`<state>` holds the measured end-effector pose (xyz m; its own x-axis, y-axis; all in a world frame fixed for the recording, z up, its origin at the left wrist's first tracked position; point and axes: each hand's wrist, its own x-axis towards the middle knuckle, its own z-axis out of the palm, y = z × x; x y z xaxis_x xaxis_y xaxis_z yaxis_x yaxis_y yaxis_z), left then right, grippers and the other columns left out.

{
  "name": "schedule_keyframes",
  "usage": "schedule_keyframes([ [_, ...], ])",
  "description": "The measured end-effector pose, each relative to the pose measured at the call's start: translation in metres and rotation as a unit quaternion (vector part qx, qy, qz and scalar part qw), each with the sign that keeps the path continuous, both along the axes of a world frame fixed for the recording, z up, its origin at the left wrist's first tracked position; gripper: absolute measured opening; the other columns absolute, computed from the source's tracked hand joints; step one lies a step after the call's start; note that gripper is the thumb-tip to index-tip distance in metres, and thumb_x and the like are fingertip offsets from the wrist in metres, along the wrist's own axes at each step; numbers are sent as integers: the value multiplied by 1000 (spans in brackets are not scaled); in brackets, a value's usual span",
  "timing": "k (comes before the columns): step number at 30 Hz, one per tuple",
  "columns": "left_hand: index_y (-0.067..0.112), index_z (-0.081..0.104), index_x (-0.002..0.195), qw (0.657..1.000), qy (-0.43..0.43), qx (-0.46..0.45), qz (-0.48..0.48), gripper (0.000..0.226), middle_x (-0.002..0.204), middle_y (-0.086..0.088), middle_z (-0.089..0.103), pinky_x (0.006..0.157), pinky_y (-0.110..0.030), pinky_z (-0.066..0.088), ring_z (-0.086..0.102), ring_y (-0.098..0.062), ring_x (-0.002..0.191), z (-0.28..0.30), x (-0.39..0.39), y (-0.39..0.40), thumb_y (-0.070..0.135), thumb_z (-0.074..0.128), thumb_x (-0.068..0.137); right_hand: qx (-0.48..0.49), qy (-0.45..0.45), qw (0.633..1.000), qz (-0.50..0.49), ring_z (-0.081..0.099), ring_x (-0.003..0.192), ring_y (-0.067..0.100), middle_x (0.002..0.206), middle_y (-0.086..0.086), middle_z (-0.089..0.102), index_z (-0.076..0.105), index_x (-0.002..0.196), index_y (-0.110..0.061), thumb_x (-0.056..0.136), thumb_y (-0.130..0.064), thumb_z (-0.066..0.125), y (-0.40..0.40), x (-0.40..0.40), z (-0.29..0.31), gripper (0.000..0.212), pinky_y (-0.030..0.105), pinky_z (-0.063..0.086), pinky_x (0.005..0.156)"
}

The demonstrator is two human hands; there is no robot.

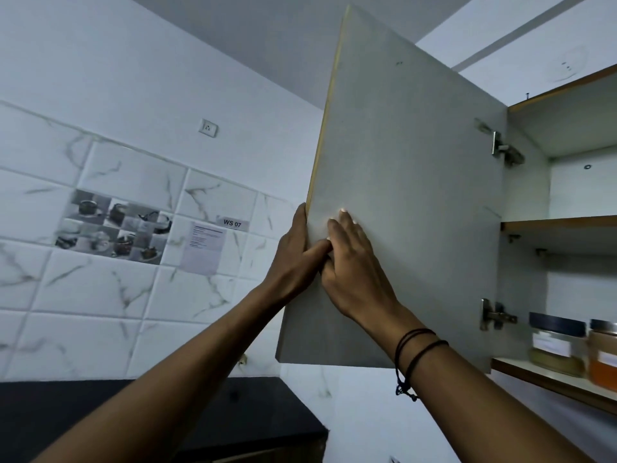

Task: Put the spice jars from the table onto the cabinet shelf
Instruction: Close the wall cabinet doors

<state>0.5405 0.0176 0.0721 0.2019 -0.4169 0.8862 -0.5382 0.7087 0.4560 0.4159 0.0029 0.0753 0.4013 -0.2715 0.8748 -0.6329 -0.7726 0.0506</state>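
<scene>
Both hands were on the open cabinet door [410,182]. The left hand [293,259] gripped its free vertical edge, fingers hidden behind the panel, thumb across the inner face. The right hand [354,272] lay flat and open against that face, holding nothing. The door stood tall and hinged on its right side. Beyond the hinges, lower right and nearer the right hand, two spice jars [557,349] stood upright side by side on the bottom shelf [547,379]: dark lids, pale labels, one greenish, one orange.
</scene>
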Motion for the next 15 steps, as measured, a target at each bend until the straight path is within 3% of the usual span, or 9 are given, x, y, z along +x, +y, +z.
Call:
schedule_keyframes([
  [3,31,48,136,998,17,-31,-50,51,126,19,64,94,-26,47,61,3,115,-2,-3,2,22,58,87,-4,-13,1000,8,5,153,23,166,6,8,25,154,-14,99,-19,41,4,-5,-3,57,35,12,123],
  [8,22,45,142,987,12,-75,-141,60,135,6,61,105,-40,48,59,-10,124,-2,-31,27,18,59,84,-28,-42,998,40,11,152,22,165,7,16,29,153,-15,96,-25,41,25,-31,-10,59,42,21,122],
  [11,15,36,147,977,-9,-88,-196,67,141,-4,54,108,-45,47,56,-18,129,-2,-57,49,15,60,84,-44,-74,993,76,16,151,17,163,5,23,31,153,-16,95,-31,41,41,-58,-14,61,35,22,121],
  [13,14,35,147,966,-19,-107,-235,66,140,-4,53,106,-42,48,56,-18,128,-2,-82,63,11,59,85,-64,-97,988,100,22,149,14,161,4,28,34,151,-15,96,-32,41,51,-82,-16,59,27,22,120],
  [15,14,33,148,954,-16,-122,-274,67,141,-4,51,106,-39,48,55,-17,129,-1,-111,77,10,56,86,-75,-121,981,133,27,147,11,159,4,32,36,150,-15,98,-27,43,61,-108,-17,54,27,26,119],
])
